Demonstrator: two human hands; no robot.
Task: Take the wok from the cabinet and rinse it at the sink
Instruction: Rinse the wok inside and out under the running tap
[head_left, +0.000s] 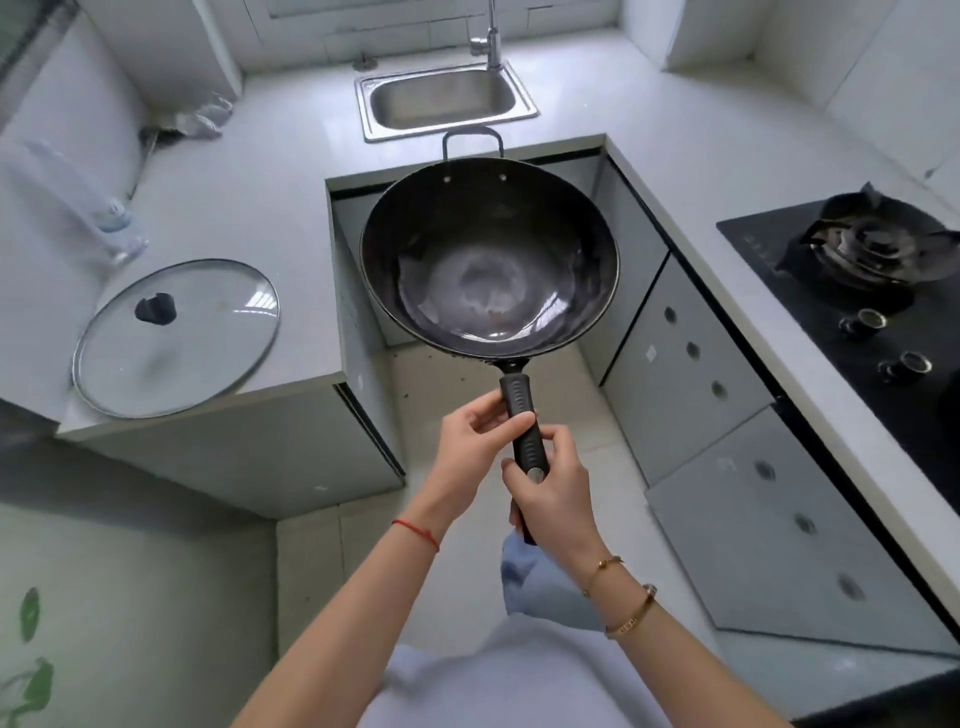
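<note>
Glass lid on the counter; gas hob at right.

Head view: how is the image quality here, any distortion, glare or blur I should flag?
Head view: strong wide-angle bending, the countertop edges curve; bright even daylight with soft shadows; glare patches on the glass lid and inside the wok; left edge is smeared, with bottles there blurred; both hands, left hand and right hand, on the wok handle are sharp.
</note>
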